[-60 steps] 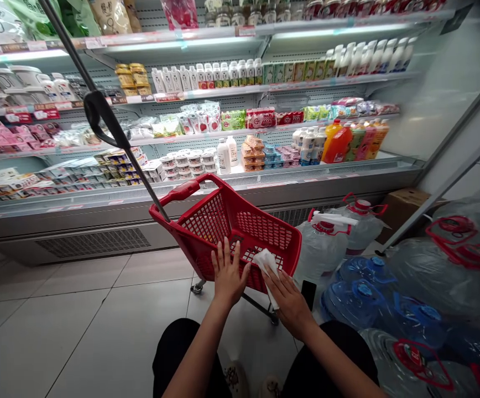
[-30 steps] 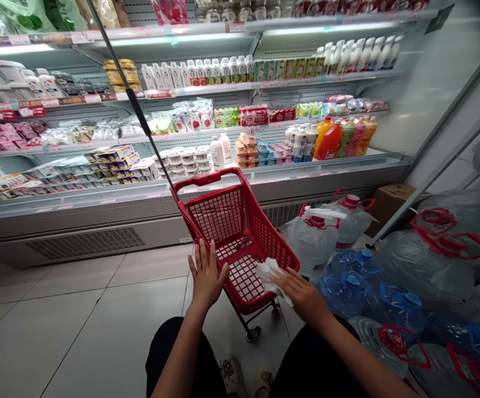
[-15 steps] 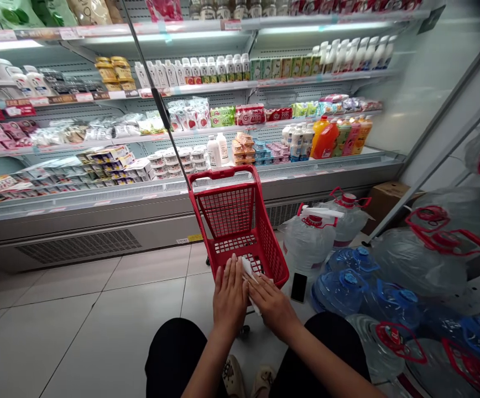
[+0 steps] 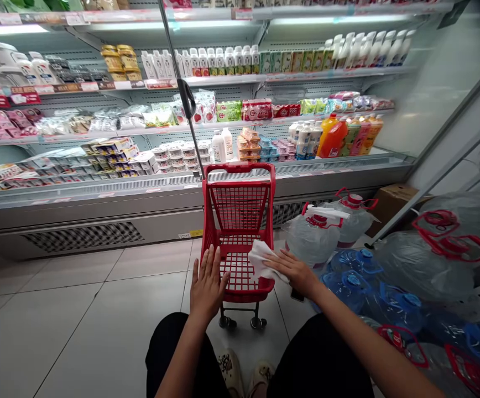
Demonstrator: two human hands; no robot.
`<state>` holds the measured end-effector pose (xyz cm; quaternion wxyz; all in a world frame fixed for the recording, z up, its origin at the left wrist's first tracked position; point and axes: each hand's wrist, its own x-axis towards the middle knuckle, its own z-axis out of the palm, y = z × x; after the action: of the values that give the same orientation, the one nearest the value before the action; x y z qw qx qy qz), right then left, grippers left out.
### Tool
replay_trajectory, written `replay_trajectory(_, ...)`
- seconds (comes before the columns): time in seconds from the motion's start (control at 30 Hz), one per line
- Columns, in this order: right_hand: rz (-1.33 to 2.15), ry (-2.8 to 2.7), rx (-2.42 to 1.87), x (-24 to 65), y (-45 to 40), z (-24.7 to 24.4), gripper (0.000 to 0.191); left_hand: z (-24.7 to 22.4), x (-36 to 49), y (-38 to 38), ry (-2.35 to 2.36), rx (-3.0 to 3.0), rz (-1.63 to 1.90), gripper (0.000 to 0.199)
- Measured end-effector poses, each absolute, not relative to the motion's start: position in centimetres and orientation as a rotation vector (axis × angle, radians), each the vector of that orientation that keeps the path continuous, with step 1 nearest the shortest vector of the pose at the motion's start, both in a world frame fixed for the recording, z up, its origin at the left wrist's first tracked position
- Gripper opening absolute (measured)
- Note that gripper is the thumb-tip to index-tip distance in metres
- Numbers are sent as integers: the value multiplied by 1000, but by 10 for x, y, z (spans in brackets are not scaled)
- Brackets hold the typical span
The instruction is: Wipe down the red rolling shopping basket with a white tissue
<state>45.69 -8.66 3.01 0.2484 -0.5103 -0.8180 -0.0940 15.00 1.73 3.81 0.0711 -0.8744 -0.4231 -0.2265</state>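
Note:
In front of my knees stands a small red shopping cart (image 4: 240, 185) of plastic lattice on casters, its inside showing through the open top. My right hand (image 4: 296, 272) holds a crumpled white tissue (image 4: 260, 258) at the cart's right side, fingers stretched over part of it. At the near left corner of the cart, my left hand (image 4: 209, 287) is open, fingers extended and nothing in it. Whether its palm touches the rim cannot be made out. A thin pole (image 4: 187, 99) rises from the cart's far left corner.
A refrigerated display (image 4: 140, 196) of dairy and drinks runs behind the cart. At the right stand clear water jugs (image 4: 312, 237) and blue ones (image 4: 350, 284), near a cardboard box (image 4: 393, 202). A phone (image 4: 297, 295) lies on the tiled floor (image 4: 86, 320), partly behind my right arm.
My hands were close together at the cart's near edge; now they are apart, left hand leftward, right hand rightward with the tissue. The cart has turned to face me more squarely.

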Motion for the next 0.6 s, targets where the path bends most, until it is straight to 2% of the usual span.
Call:
replay_trajectory(0.23, -222, -2104, -1447, 416, -83, 23, 74, 35, 142, 38, -1349, -2549, -707, 72)
replay_trajectory(0.43, -215, -2299, -1238, 371, -103, 13, 65, 35, 166, 13, -1215, -2663, -743, 73)
replay_trajectory(0.6, -223, -2377, -1127, 411, -64, 27, 61, 31, 174, -2, -1102, -2707, -731, 76)
